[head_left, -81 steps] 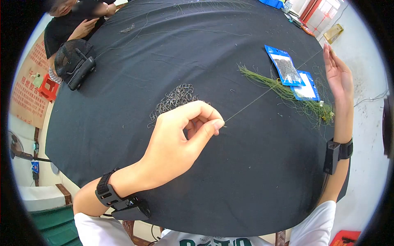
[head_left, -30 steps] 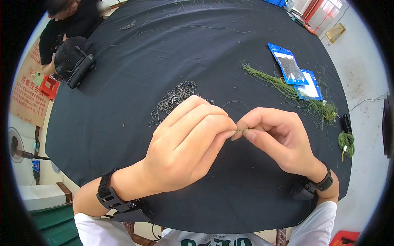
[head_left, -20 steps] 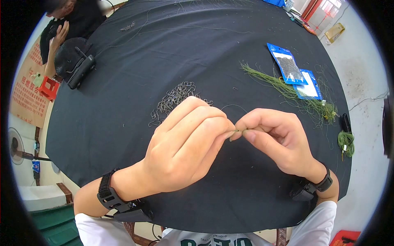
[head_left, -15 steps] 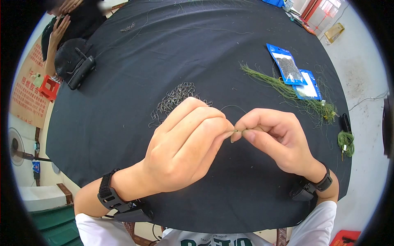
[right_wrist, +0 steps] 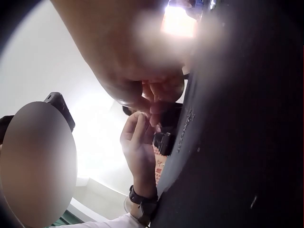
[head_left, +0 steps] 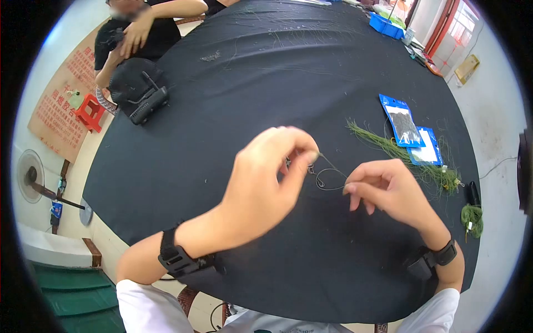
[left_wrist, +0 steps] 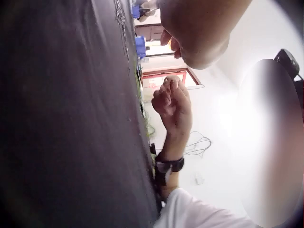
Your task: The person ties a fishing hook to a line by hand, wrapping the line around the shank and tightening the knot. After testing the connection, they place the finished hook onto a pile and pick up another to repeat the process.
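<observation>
In the head view the left hand (head_left: 266,186) pinches a thin green line (head_left: 333,169) between thumb and forefinger. The right hand (head_left: 391,191) pinches the same line to the right, and a small loop of it hangs between the two hands. A pile of metal hooks (head_left: 311,167) lies mostly hidden behind the left hand. In the left wrist view the right hand (left_wrist: 173,107) has its fingers curled; in the right wrist view the left hand (right_wrist: 137,147) holds its thumb and forefinger together. Whether a hook is on the line, I cannot tell.
Green line bundle (head_left: 383,145) lies right of centre, partly under blue packets (head_left: 402,122). A coiled green skein (head_left: 472,219) sits at the right edge. A black fan-like device (head_left: 139,91) stands at the left, beside another person (head_left: 161,39). A blue basket (head_left: 386,26) is at the far right.
The two hands, fingertips together half a second ago, have drawn apart with the line looped between them. The head view has shifted, so the table items appear lower and farther right.
</observation>
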The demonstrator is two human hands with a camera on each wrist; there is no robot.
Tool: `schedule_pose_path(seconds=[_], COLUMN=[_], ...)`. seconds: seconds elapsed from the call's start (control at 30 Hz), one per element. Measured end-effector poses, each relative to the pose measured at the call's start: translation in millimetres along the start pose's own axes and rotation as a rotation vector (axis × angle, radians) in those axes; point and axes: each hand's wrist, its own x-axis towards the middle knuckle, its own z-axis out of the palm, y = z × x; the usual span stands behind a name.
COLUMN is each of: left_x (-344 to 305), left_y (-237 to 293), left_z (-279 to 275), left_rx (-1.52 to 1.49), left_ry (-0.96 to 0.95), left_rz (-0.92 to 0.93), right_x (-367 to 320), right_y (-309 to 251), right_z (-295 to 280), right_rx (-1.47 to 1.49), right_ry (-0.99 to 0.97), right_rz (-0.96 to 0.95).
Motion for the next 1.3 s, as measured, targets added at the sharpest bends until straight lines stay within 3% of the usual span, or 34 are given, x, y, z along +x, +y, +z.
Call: schedule_pose_path(seconds=[0.13,0.3,0.47,0.53,0.9,1.3], left_x=[35.2,87.9,109.5,114.0,131.5,137.3], left_y=[-25.7,-124.4,-181.3,-201.8,-213.0,-203.8], left_z=[-30.8,-79.3,-86.0,-86.1,-91.4,-94.3], left_rx=[0.154,0.303,0.313,0.344,0.427,0.495], left_ry=[-0.04,-0.089,0.048,0.084,-0.077,-0.167], left_rz=[-0.148,-0.374,-0.555,-0.603,-0.711,-0.801], right_x=[17.6,76.3,135.3,150.2,156.6,113.4], right_y=[-1.9,0.0,16.3,21.5,48.1,47.0], right_z=[-39.1,-90.1,-120.5,-125.0,-175.9,-197.5], right_rx=[-0.237,-0.548,-0.704,-0.731,-0.881,-0.977], right_ry=[0.077,0.296,0.43,0.448,0.446,0.589], right_rz=[-0.036,-0.16,-0.226,-0.167,0.121,0.156])
